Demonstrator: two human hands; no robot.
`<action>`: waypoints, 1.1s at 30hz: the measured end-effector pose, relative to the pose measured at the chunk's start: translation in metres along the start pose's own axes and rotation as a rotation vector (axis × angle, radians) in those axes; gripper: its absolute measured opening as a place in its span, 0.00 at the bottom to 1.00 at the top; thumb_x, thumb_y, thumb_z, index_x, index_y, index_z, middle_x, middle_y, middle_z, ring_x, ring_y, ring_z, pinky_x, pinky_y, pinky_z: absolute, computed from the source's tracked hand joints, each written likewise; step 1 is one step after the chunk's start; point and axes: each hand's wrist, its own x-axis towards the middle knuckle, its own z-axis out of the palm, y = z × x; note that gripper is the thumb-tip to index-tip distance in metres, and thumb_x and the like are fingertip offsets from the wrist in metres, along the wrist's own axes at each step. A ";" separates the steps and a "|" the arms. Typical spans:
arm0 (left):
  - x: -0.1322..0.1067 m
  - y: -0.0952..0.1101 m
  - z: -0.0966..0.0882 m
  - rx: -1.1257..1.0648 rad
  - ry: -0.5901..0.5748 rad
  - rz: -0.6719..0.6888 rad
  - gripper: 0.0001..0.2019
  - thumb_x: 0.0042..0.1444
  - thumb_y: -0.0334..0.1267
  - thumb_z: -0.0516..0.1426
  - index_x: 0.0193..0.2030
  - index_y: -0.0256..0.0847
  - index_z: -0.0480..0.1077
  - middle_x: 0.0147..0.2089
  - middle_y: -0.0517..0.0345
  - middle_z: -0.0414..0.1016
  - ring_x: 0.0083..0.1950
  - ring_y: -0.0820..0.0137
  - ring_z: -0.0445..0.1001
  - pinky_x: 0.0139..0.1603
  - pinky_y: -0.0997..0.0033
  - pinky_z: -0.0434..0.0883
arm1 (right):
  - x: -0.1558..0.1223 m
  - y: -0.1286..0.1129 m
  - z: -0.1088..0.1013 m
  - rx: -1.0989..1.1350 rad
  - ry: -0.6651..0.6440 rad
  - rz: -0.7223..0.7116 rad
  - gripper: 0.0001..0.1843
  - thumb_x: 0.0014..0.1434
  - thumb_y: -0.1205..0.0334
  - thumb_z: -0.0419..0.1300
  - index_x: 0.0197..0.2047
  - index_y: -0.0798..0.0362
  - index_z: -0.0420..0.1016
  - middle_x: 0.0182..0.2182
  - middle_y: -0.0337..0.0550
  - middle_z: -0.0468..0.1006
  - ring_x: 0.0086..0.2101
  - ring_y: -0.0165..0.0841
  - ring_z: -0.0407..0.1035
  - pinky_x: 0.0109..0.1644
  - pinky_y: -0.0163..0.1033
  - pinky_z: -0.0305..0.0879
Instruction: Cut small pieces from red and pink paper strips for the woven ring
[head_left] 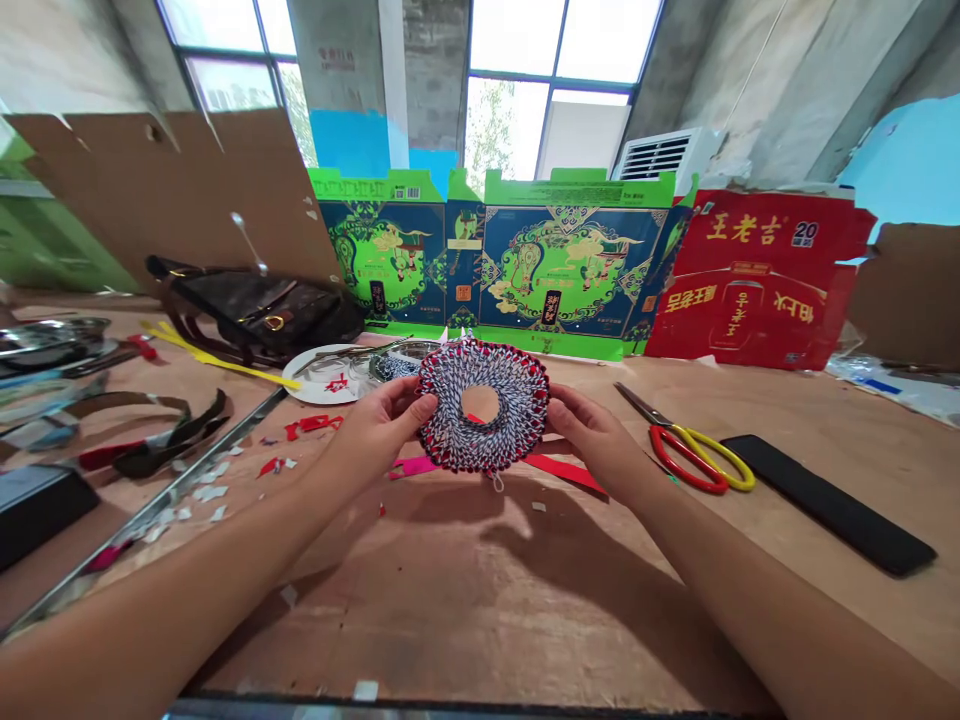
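Note:
A round woven ring [484, 405] of folded paper, blue and white inside with a red rim and a hole in its middle, is held up above the brown table [480, 600]. My left hand [382, 420] grips its left edge with thumb and fingers closed on it. My right hand [589, 430] holds the right edge the same way. Red and pink paper strips [559, 468] lie on the table just under the ring.
Scissors [694, 455] with red and yellow handles lie to the right, beside a black phone [832, 500]. A white plate [330, 375] and black bag [259, 310] sit left. Flattened green and red cartons [570, 260] stand along the back. Paper scraps [202, 490] litter the left.

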 end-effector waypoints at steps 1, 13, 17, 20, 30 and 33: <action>0.000 0.000 0.000 0.001 0.003 0.002 0.27 0.51 0.54 0.67 0.52 0.38 0.73 0.48 0.48 0.82 0.50 0.58 0.79 0.48 0.60 0.79 | 0.000 0.001 0.000 -0.009 -0.008 0.014 0.28 0.50 0.43 0.71 0.50 0.48 0.77 0.46 0.45 0.81 0.39 0.37 0.77 0.43 0.46 0.80; -0.001 0.000 0.002 0.000 -0.047 0.013 0.28 0.57 0.55 0.62 0.58 0.39 0.70 0.54 0.47 0.79 0.50 0.59 0.80 0.49 0.60 0.79 | 0.004 0.004 -0.002 0.046 0.048 0.076 0.25 0.45 0.50 0.76 0.42 0.52 0.76 0.37 0.42 0.81 0.31 0.32 0.78 0.38 0.40 0.80; -0.003 -0.003 0.001 0.020 -0.105 -0.028 0.28 0.56 0.50 0.65 0.60 0.40 0.68 0.57 0.47 0.78 0.49 0.62 0.80 0.49 0.62 0.78 | 0.005 0.005 -0.004 0.083 0.088 0.085 0.28 0.41 0.47 0.77 0.40 0.53 0.75 0.33 0.40 0.79 0.28 0.31 0.77 0.37 0.39 0.80; -0.003 -0.005 0.001 0.031 -0.111 -0.032 0.29 0.56 0.49 0.65 0.61 0.40 0.68 0.55 0.46 0.79 0.48 0.61 0.80 0.48 0.62 0.78 | 0.005 0.005 -0.003 0.099 0.103 0.088 0.28 0.40 0.47 0.78 0.39 0.53 0.75 0.31 0.39 0.79 0.28 0.31 0.77 0.36 0.39 0.80; -0.004 0.000 0.005 0.136 -0.139 0.064 0.24 0.58 0.52 0.62 0.57 0.41 0.72 0.59 0.48 0.77 0.56 0.57 0.76 0.55 0.58 0.75 | 0.005 0.007 -0.005 0.061 0.075 -0.028 0.23 0.49 0.47 0.73 0.43 0.50 0.76 0.38 0.43 0.82 0.35 0.36 0.79 0.47 0.49 0.78; -0.005 0.001 0.005 0.132 -0.140 0.057 0.24 0.58 0.50 0.63 0.57 0.41 0.72 0.59 0.48 0.77 0.56 0.58 0.76 0.55 0.58 0.74 | 0.005 0.007 -0.004 0.072 0.079 -0.029 0.24 0.47 0.47 0.74 0.42 0.50 0.77 0.38 0.42 0.83 0.36 0.36 0.79 0.47 0.48 0.79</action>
